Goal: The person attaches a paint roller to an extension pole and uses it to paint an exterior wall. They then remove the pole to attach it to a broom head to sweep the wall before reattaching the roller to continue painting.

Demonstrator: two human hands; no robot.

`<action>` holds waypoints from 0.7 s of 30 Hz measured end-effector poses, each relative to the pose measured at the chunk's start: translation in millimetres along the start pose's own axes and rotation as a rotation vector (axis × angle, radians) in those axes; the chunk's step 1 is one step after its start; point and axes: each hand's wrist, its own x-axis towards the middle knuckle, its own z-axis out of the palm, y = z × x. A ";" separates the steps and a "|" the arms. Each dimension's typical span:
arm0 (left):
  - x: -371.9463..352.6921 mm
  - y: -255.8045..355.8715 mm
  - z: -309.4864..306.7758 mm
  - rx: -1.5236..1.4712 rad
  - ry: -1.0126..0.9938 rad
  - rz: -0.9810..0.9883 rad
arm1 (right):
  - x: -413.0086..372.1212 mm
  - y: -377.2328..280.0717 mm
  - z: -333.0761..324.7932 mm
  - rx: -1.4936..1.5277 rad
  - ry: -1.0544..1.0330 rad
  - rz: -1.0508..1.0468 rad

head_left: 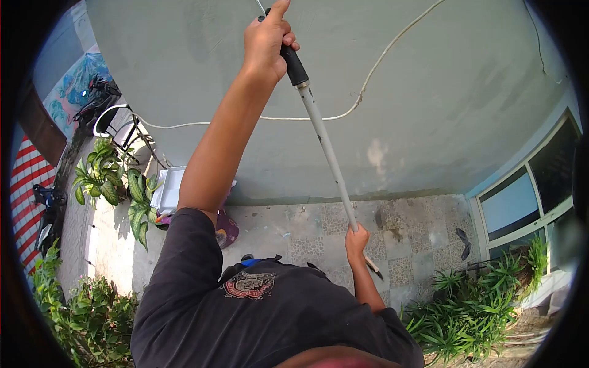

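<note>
A long whitish pole point(330, 156) with dark scuffs runs slantwise across the view, a paint-roller style extension pole by its look. My left hand point(265, 44), raised at the top, is wrapped round the black grip point(295, 66) at its upper end. Lower down, my right hand point(355, 240) closes round the shaft. Below that hand a short end with a dark tip point(374, 268) sticks out. A thin metal rod point(261, 7) shows beside the left hand; whatever it leads to lies outside the frame.
A grey wall point(399, 116) stands in front, with a white cable point(362, 92) hanging across it. Left are a potted plant point(101, 172), a white container point(169, 190) and a purple bucket point(227, 230). Right are a window point(521, 190), green plants point(475, 306) and sandals point(463, 243) on tiles.
</note>
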 end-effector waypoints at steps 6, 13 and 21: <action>15.2 0.0 -17.6 -0.126 0.011 -0.014 | 0.7 -18.9 -23.9 0.033 -0.152 0.075; 16.2 9.0 -26.9 -0.145 -0.069 0.007 | -0.4 -33.5 -32.7 0.066 -0.428 0.171; 36.3 12.8 -28.0 -0.201 -0.266 0.015 | 9.1 -40.4 -30.7 0.188 -0.769 0.266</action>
